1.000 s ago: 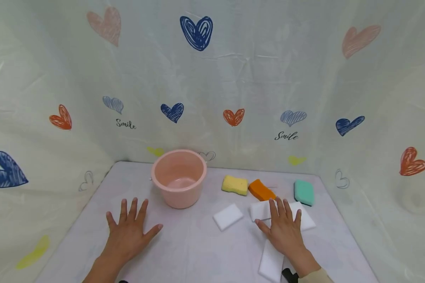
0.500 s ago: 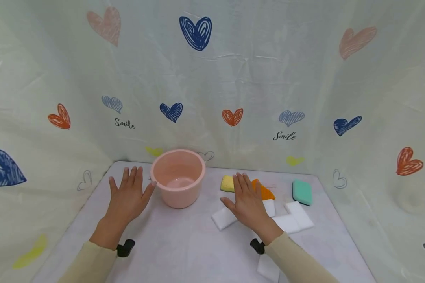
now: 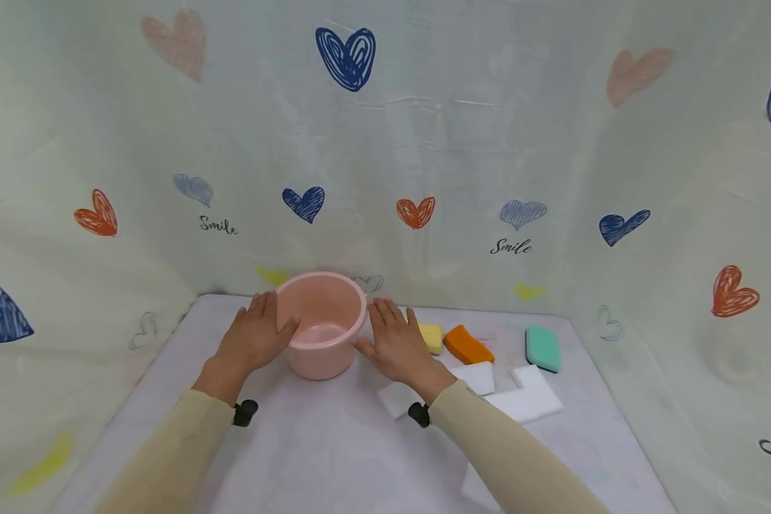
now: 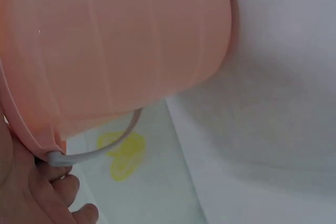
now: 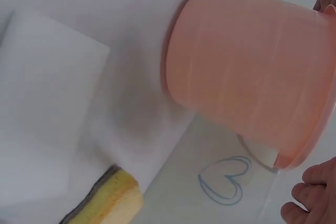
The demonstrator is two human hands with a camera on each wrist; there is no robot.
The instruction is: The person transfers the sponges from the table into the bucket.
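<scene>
A pink plastic bucket [image 3: 321, 325] with a pale handle [image 4: 100, 148] stands on the white table [image 3: 334, 450] near the back. My left hand [image 3: 253, 339] lies against its left side and my right hand [image 3: 395, 346] against its right side. Both hands have straight fingers, and each thumb touches the bucket wall. The left wrist view is filled by the bucket [image 4: 115, 45], with fingertips [image 4: 52, 192] at the lower left. In the right wrist view the bucket [image 5: 247, 77] is at the right, with fingertips [image 5: 310, 198] in the corner.
Right of the bucket lie a yellow sponge [image 3: 432, 337], an orange sponge [image 3: 467, 345] and a teal sponge [image 3: 542, 348]. White foam blocks [image 3: 478, 377] [image 3: 536, 385] [image 3: 395, 400] lie in front of them. A heart-printed curtain [image 3: 424, 143] closes in the table on three sides.
Both hands have moved forward and inward from flat on the table to either side of the bucket. My right hand has left the white blocks.
</scene>
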